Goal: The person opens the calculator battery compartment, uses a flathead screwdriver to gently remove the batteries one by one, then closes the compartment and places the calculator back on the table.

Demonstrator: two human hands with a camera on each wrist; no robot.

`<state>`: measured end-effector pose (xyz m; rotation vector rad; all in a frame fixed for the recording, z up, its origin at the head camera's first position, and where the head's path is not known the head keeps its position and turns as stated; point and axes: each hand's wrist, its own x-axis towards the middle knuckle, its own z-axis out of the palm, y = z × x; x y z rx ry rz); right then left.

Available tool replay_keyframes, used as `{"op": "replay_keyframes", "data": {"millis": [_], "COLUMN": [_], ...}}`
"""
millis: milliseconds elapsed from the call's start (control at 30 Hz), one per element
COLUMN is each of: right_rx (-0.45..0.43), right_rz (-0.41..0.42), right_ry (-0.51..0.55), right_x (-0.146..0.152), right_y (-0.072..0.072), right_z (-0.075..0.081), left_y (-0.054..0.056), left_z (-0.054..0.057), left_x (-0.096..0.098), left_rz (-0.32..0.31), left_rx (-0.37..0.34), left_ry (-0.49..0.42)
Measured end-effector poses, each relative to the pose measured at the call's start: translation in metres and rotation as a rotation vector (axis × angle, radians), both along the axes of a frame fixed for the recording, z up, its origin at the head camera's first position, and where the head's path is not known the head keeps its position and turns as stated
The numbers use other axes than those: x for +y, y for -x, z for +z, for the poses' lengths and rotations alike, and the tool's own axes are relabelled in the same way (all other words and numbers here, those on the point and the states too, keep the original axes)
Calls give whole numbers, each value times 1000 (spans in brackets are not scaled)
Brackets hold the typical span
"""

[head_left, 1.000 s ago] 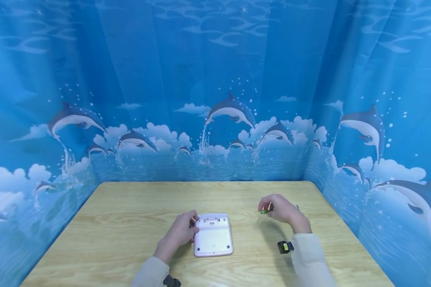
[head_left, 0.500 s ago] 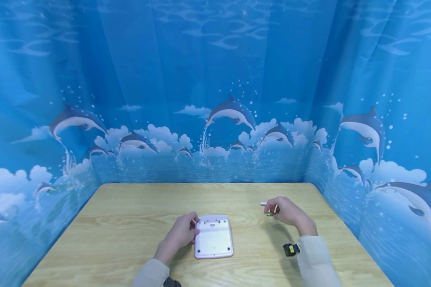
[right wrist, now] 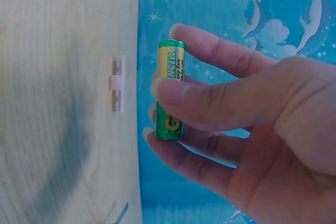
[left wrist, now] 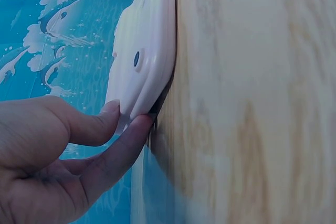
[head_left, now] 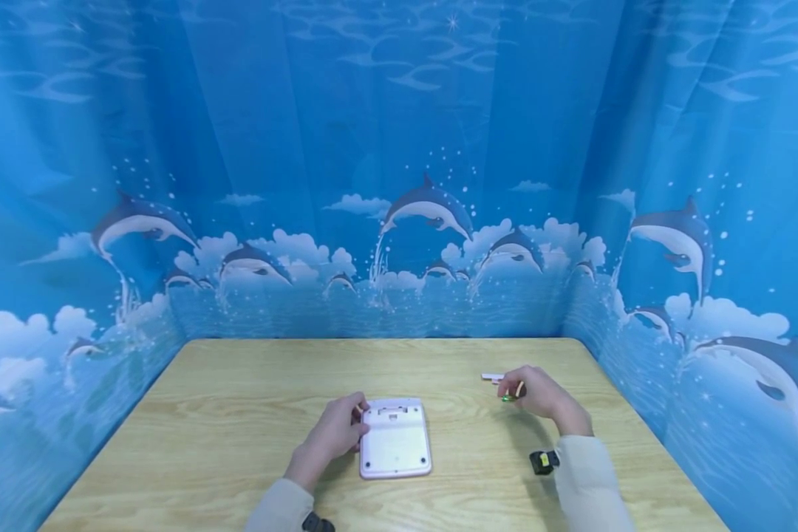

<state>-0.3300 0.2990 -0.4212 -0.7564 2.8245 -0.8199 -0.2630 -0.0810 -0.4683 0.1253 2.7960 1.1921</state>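
The white device (head_left: pixel 396 451) is shown laid on the wooden table (head_left: pixel 239 428) with its flat face upward; a recess is seen at its far end, and small dark feet are set at its corners. The left edge of the device is pinched by the left hand (head_left: pixel 335 427), the thumb being pressed to the upper face and a finger set against the lower edge. To the right of the device, and well apart from it, a green-and-gold battery (right wrist: pixel 169 121) is gripped by the right hand (right wrist: pixel 247 108), between the thumb and the bent fingers; it is held above the table, and part of its lettering is covered by the thumb. Farther back and to the right of the device, a small pale cover (head_left: pixel 492 377) is seen on the table, partly hidden by the right hand in the head view. A narrow blue item (right wrist: pixel 122 213) is only partly shown, and its kind cannot be told. Behind the device, the table is bordered by a blue curtain (head_left: pixel 399 111) printed with dolphins.
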Motion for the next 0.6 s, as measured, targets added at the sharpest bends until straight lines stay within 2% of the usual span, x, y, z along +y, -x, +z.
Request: {"op": "replay_keyframes", "data": {"millis": [367,600], "right_rx": [35,-9], "right_rz": [20,-13], "right_ry": [8,10], "right_x": [6,6], "right_y": [6,6], "right_z": [-11,-17], "left_y": [1,0], "left_z": [1,1], "left_x": [1,1], "left_rz": [14,1], "left_rx": [-14,-1], "left_ry": [7,4]}}
